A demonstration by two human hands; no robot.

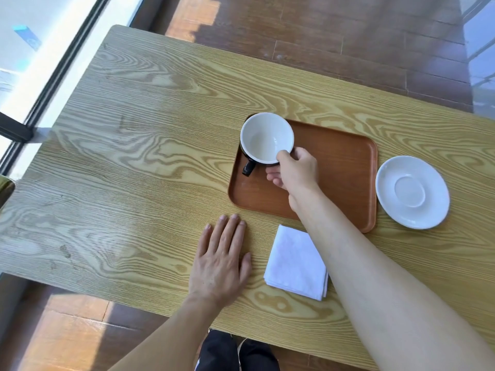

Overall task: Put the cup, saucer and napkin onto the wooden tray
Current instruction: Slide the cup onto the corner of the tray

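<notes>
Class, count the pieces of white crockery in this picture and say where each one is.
2. The cup, white inside and dark outside, is held by the right hand over the wooden tray's far-left corner. The saucer sits on the table, right of the tray.

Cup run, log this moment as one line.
right hand: holds cup at tray corner | left hand: flat on table | saucer, napkin: off tray

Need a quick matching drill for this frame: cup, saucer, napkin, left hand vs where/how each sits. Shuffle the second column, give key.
Things:
1. cup
2. saucer
3. napkin
4. left hand

States:
A. flat on the table, palm down, holding nothing
B. folded, on the table near the tray's near edge
C. gripped at the rim by the right hand, over the wooden tray's far-left corner
D. on the table, right of the tray

Pairs: 1-C, 2-D, 3-B, 4-A
</notes>
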